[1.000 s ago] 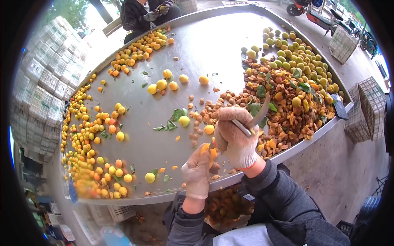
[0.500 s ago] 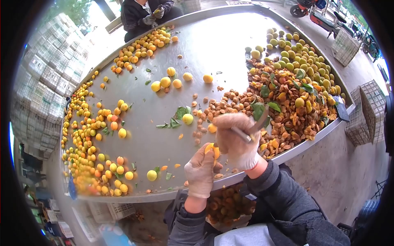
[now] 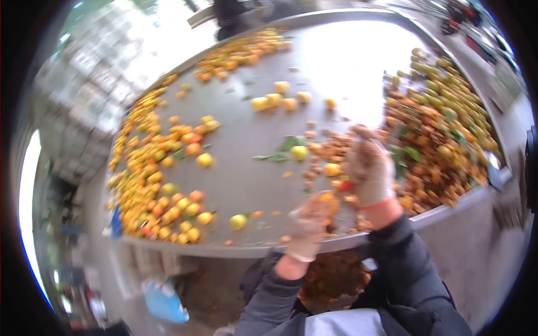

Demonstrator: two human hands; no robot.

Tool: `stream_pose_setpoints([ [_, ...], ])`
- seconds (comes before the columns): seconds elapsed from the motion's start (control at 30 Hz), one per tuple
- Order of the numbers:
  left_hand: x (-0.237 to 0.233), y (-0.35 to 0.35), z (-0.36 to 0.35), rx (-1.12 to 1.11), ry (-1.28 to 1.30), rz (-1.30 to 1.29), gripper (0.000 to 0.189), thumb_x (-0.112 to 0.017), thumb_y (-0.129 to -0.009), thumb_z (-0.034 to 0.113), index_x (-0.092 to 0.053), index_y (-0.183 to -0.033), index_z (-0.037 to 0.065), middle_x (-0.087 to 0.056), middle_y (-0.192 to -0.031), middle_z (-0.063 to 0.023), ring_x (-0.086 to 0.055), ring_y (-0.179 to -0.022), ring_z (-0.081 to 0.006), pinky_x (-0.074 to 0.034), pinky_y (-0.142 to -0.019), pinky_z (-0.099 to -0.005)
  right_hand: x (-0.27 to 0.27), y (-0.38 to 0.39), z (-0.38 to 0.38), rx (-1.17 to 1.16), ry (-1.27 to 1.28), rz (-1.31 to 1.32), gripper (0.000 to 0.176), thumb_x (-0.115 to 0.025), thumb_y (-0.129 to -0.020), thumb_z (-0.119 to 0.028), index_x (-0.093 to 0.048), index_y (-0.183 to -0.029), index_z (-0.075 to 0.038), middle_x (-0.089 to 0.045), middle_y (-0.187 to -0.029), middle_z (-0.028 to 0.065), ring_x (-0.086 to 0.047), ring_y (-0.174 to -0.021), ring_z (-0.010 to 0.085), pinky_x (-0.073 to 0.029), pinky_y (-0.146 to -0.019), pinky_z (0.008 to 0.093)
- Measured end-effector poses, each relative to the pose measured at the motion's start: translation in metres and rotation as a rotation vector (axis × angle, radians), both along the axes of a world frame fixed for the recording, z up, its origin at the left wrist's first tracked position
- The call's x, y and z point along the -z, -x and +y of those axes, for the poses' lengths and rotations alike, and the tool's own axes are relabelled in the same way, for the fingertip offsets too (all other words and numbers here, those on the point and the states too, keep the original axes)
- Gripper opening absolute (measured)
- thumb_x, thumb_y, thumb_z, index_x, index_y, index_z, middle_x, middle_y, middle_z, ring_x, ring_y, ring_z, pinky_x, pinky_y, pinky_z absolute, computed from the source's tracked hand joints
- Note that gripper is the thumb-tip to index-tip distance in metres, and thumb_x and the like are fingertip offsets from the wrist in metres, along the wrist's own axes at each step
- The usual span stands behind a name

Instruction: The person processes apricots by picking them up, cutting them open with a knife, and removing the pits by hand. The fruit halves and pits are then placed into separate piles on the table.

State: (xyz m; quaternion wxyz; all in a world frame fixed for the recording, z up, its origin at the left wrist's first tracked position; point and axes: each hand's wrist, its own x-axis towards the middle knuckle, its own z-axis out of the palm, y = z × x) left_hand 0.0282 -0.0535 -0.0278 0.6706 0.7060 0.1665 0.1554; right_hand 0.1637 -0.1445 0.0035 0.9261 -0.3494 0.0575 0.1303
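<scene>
Pinched in the left hand (image 3: 307, 225), orange fruit (image 3: 332, 203) juts toward the right hand (image 3: 372, 172) — whose blurred hold I cannot tell.

Right hand (image 3: 371, 168): motion-blurred; grip unreadable. Left hand (image 3: 308, 223): outline smeared, partly hiding fruit (image 3: 332, 204). Red item (image 3: 346, 185) between hands: unidentifiable. Far person (image 3: 228, 18): upper body cut off by top edge. Stacked crates (image 3: 98, 92): blurred.
</scene>
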Motion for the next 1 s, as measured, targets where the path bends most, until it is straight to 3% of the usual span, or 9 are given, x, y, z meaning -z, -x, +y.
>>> stream_pose_setpoints([
  [0.1, 0.014, -0.006, -0.007, -0.051, 0.169, -0.051, 0.031, -0.058, -0.095, 0.028, -0.065, -0.112, 0.003, -0.065, -0.072, -0.0067, -0.054, -0.055, -0.0039, -0.047, -0.046, -0.026, 0.011, -0.005, 0.002, 0.006, -0.005, -0.074, 0.031, -0.05, -0.094, -0.018, -0.055, -0.122, -0.005, -0.046, -0.065, -0.0043, -0.031, -0.039, 0.0021, -0.023, -0.031, 0.0187],
  [0.17, 0.039, -0.015, -0.012, -0.157, 0.059, -0.166, 0.034, -0.056, -0.096, 0.031, -0.064, -0.11, 0.0, -0.063, -0.069, -0.0086, -0.055, -0.057, -0.0059, -0.047, -0.05, -0.0292, 0.016, -0.006, 0.002, 0.0, -0.153, -0.044, 0.029, -0.052, -0.094, -0.013, -0.056, -0.122, -0.006, -0.032, -0.061, -0.0057, -0.026, -0.04, 0.0025, -0.021, -0.03, 0.0174],
  [0.23, -0.008, -0.004, -0.005, -0.057, 0.253, 0.176, 0.034, -0.055, -0.096, 0.031, -0.063, -0.106, 0.001, -0.064, -0.071, -0.0143, -0.063, -0.064, -0.0188, -0.049, -0.058, -0.0344, -0.001, 0.001, 0.009, 0.145, -0.039, 0.092, 0.027, -0.048, -0.096, -0.01, -0.055, -0.122, -0.005, -0.028, -0.061, -0.0053, -0.022, -0.041, 0.0025, -0.019, -0.032, 0.0177],
  [0.27, 0.014, -0.009, -0.012, -0.217, -0.072, -0.113, 0.031, -0.053, -0.096, 0.031, -0.063, -0.103, 0.002, -0.065, -0.078, -0.0189, -0.065, -0.075, -0.0339, -0.05, -0.065, -0.0384, 0.019, -0.002, 0.0, 0.114, 0.142, -0.154, 0.027, -0.048, -0.097, -0.01, -0.055, -0.122, -0.004, -0.028, -0.061, -0.0052, -0.022, -0.041, 0.0027, -0.018, -0.032, 0.0182],
  [0.37, 0.007, -0.009, -0.008, -0.226, -0.26, -0.076, 0.029, -0.053, -0.096, 0.03, -0.063, -0.101, 0.004, -0.064, -0.084, -0.0218, -0.063, -0.079, -0.0397, -0.05, -0.065, -0.0398, 0.034, 0.0, -0.008, 0.118, 0.34, -0.503, 0.026, -0.048, -0.098, -0.012, -0.055, -0.122, -0.004, -0.027, -0.06, -0.0051, -0.021, -0.041, 0.0032, -0.018, -0.033, 0.0195],
  [0.43, 0.008, -0.009, -0.007, -0.223, -0.231, -0.09, 0.031, -0.052, -0.097, 0.032, -0.062, -0.1, 0.003, -0.064, -0.081, -0.0178, -0.066, -0.076, -0.0329, -0.05, -0.065, -0.0388, 0.025, 0.004, -0.003, 0.121, 0.298, -0.488, 0.027, -0.048, -0.098, -0.012, -0.055, -0.122, -0.004, -0.027, -0.06, -0.005, -0.02, -0.041, 0.0031, -0.018, -0.034, 0.0191],
  [0.6, 0.004, -0.012, -0.003, -0.121, 0.721, 0.135, 0.028, -0.053, -0.097, 0.029, -0.064, -0.098, 0.004, -0.058, -0.069, -0.0017, -0.056, -0.065, -0.008, -0.049, -0.057, -0.028, -0.009, 0.023, 0.011, 0.075, -0.093, -0.008, 0.028, -0.046, -0.098, -0.011, -0.054, -0.123, -0.003, -0.026, -0.06, -0.0051, -0.021, -0.042, 0.0028, -0.018, -0.033, 0.0191],
  [0.8, 0.033, -0.023, -0.003, -0.066, 0.971, 0.217, 0.035, -0.05, -0.097, 0.036, -0.066, -0.1, 0.006, -0.06, -0.082, -0.0005, -0.055, -0.073, -0.0069, -0.05, -0.062, -0.0245, -0.027, 0.038, 0.026, 0.138, 0.048, 0.058, 0.027, -0.045, -0.098, -0.011, -0.055, -0.122, -0.004, -0.027, -0.061, -0.0048, -0.022, -0.043, 0.0033, -0.019, -0.033, 0.0191],
  [1.0, 0.01, -0.012, -0.004, -0.042, 0.714, 0.074, 0.046, -0.045, -0.098, 0.045, -0.062, -0.11, 0.005, -0.062, -0.093, -0.0029, -0.058, -0.083, -0.0094, -0.051, -0.073, -0.0264, -0.004, 0.026, 0.015, 0.082, -0.156, -0.07, 0.028, -0.046, -0.098, -0.013, -0.054, -0.123, -0.005, -0.032, -0.062, -0.004, -0.024, -0.042, 0.0034, -0.02, -0.033, 0.0187],
])
